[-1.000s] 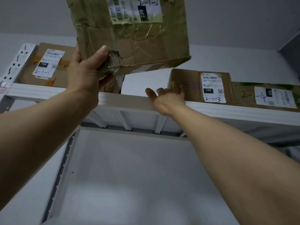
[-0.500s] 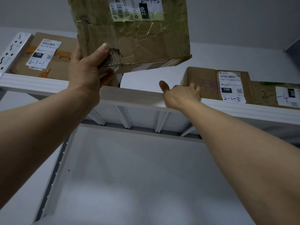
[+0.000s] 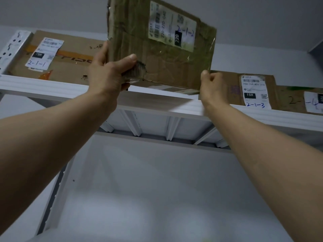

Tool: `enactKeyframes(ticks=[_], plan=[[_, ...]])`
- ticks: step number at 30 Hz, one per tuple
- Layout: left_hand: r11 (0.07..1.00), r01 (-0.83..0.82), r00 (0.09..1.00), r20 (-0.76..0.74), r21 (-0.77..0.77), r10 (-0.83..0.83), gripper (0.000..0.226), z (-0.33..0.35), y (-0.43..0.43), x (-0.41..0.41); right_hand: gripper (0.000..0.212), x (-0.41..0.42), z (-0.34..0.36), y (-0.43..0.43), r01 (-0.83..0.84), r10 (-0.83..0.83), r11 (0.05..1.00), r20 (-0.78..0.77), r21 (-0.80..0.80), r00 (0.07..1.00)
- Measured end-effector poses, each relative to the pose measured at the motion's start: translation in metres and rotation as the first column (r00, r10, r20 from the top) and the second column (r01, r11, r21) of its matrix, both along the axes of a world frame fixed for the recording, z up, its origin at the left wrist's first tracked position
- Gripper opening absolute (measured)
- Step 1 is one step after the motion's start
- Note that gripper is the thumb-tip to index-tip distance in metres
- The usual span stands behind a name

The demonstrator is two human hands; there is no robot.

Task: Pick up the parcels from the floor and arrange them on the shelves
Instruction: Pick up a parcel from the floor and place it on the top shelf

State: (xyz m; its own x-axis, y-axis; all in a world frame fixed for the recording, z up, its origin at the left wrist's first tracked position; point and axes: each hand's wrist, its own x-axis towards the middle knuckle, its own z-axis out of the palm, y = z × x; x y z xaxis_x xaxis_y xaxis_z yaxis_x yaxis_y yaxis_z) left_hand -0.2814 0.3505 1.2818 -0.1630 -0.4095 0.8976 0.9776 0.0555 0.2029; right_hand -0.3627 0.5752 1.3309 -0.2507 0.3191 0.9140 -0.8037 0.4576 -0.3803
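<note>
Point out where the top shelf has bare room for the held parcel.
One gap, between parcel 2-1-1 and parcel 2-1-3, below the held parcel. Right of it, parcel 2-1-3 and parcel 2-1-4 sit side by side. The lower shelf shows bare too.

illumination is dim, cool grey and low in contrast; the light is soft and its source is out of view. a soft shadow lies on the front rail of the top shelf, directly below the raised box. clear tape on the box, above the shelf, shows faint glare. the shelf rail bows toward both frame edges. below the shelf, the forearms and white panel are slightly blurred.
</note>
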Motion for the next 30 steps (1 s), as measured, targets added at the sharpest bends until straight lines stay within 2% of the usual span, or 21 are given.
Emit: enactKeyframes(ticks=[4, 7, 12, 15, 18, 21, 24, 30], plan=[[0.994, -0.104, 0.994, 0.013, 0.020, 0.104, 0.063, 0.006, 0.007, -0.006, 0.041, -0.008, -0.004, 0.011, 0.183, -0.190, 0.979, 0.084, 0.087, 0.978], [0.966, -0.250, 0.963, 0.125, 0.069, 0.241, 0.077, 0.008, 0.008, -0.014, 0.039, -0.011, -0.008, 0.015, 0.271, -0.276, 0.960, 0.075, 0.071, 0.958], [0.958, -0.286, 0.922, 0.261, -0.037, 0.285, 0.064, 0.008, 0.009, -0.017, 0.032, -0.010, -0.011, 0.018, 0.279, -0.279, 0.960, 0.018, -0.005, 0.960], [0.972, -0.233, 0.938, 0.255, -0.032, 0.233, 0.028, 0.004, 0.008, -0.025, 0.036, -0.010, -0.014, 0.018, 0.285, -0.285, 0.958, -0.006, -0.020, 0.959], [0.960, -0.278, 0.929, 0.242, -0.040, 0.279, 0.028, 0.001, 0.009, -0.031, 0.040, -0.012, -0.016, 0.021, 0.325, -0.325, 0.946, -0.018, -0.007, 0.946], [0.954, -0.297, 0.926, 0.256, 0.036, 0.278, 0.019, 0.005, 0.004, -0.033, 0.039, -0.015, -0.012, 0.022, 0.353, -0.354, 0.935, 0.008, 0.024, 0.935], [0.947, -0.318, 0.918, 0.263, 0.040, 0.297, 0.005, 0.008, 0.000, -0.037, 0.038, -0.018, -0.011, 0.022, 0.394, -0.395, 0.919, 0.026, 0.036, 0.919], [0.942, -0.335, 0.911, 0.246, -0.027, 0.331, 0.024, 0.004, -0.003, -0.048, 0.034, -0.024, -0.016, 0.023, 0.422, -0.421, 0.906, -0.033, 0.028, 0.906]])
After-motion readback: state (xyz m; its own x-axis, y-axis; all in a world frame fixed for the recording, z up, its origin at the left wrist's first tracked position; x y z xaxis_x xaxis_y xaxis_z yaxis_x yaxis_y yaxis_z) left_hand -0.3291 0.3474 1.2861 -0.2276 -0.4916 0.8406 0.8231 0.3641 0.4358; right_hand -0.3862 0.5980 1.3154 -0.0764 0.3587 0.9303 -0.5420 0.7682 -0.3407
